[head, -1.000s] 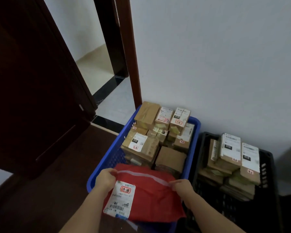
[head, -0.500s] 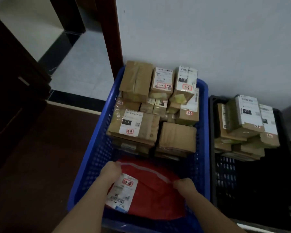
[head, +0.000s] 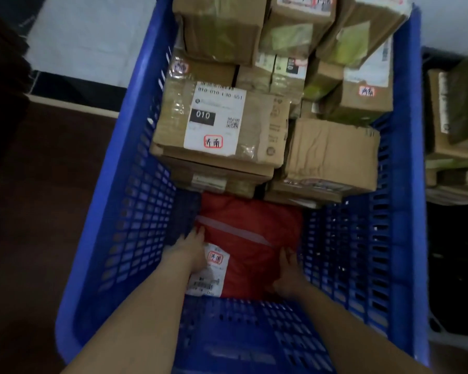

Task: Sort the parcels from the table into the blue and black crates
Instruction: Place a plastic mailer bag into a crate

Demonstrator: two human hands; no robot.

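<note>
Dark floor [head: 52, 211], blue crate [head: 125, 211], black crate [head: 454, 265]

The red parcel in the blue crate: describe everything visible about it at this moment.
The red parcel is a soft, wrinkled, plastic-looking mailer bag with a pale strip running diagonally across its top. A white shipping label with a barcode and a red-boxed stamp sits on its left part. It lies low inside the blue crate, in the near end, its far edge against the stacked cardboard boxes. The left hand rests on its left edge over the label; the right hand holds its right edge.

Head view, steeply downward, close above blue crate [head: 114, 211]
</note>
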